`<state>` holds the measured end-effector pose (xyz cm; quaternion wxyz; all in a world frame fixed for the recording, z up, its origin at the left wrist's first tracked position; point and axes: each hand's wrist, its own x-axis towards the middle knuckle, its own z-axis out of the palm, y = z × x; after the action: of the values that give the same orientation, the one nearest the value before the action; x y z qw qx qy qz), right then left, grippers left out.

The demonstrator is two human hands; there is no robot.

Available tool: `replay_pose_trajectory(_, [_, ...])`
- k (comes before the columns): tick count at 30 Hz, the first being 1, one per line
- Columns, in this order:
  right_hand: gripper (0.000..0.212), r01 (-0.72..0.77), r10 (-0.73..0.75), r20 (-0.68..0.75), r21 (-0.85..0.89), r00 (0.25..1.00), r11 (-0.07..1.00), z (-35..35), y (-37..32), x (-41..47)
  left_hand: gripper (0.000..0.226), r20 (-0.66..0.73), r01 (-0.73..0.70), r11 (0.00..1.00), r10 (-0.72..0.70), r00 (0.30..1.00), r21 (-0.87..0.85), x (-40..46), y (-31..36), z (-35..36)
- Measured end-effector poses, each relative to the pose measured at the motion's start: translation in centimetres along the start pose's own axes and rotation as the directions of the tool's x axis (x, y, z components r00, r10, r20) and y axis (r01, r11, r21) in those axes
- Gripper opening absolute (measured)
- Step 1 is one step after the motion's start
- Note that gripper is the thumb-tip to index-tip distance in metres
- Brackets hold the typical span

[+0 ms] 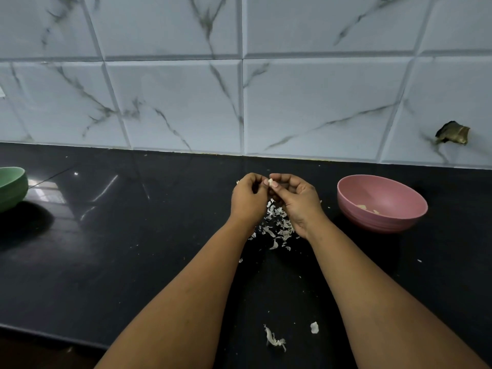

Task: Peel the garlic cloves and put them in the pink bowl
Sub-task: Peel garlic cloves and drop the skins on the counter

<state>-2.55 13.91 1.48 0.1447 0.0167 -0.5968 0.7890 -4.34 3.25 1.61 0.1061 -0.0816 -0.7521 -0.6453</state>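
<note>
Hands [270, 194] pinch garlic clove [270, 181], mostly hidden.

— How many bowls on the tabletop [106, 235]?
— Two: one pink bowl [382, 203], one green bowl [12, 187] at the left edge.
— Hands?
— Two, the left hand [249, 201] and the right hand [298, 201], with one garlic clove [270, 181] pinched between them.
— Peel scraps [275, 222]?
— Too many to count. The peeled pieces in the pink one, I cannot count either.

We see dim, bluish light; window glare streaks the glossy counter [106, 222] at left, soft shadows pool under both bowls, and the wide lens bends the edges.
</note>
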Motion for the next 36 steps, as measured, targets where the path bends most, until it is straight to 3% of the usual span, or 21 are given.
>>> replay_pose_trajectory(5, [0.017,0.005,-0.005,0.028,-0.021,1.0,1.0,0.1,0.0,-0.2,0.019,0.018,-0.025,0.998,0.024,1.0,0.061,-0.1,0.2,-0.2])
replay_pose_trajectory(9, [0.017,-0.074,0.065,0.074,0.124,0.995,0.99,0.2,-0.4,-0.4,0.016,0.036,-0.021,0.995,0.017,0.999,0.097,-0.1,0.4,0.1])
replay_pose_trajectory(13, [0.017,-0.152,0.12,0.152,0.226,0.981,0.962,0.5,-0.5,-0.5,0.022,0.015,0.082,0.996,-0.081,0.997,-0.034,-0.2,0.4,0.2])
replay_pose_trajectory(16, [0.019,-0.14,0.118,0.113,0.214,0.987,0.967,0.6,-0.4,-0.3,0.025,-0.06,0.122,0.986,-0.129,0.99,-0.111,0.0,0.5,-0.3])
replay_pose_trajectory(20, [0.018,-0.118,0.108,0.058,0.189,0.992,0.975,0.2,-0.4,-0.1,0.042,-0.087,0.031,0.999,-0.029,0.996,0.022,0.3,0.2,-0.7])
replay_pose_trajectory(24, [0.015,-0.078,0.073,0.04,0.15,0.997,0.986,0.2,-0.6,-0.3,0.008,-0.041,-0.056,0.998,0.054,0.998,-0.033,-0.1,0.2,-0.6])
replay_pose_trajectory(30, [0.014,-0.057,0.054,0.029,0.102,0.998,0.993,-0.1,-0.5,-0.3,0.004,-0.037,-0.049,0.989,0.044,0.998,-0.14,-0.2,0.2,-0.6])
replay_pose_trajectory(36, [0.013,-0.053,0.048,0.06,0.089,0.997,0.995,0.2,-0.6,-0.8,0.01,-0.054,0.003,0.995,-0.008,0.998,-0.102,-0.1,0.0,-0.3])
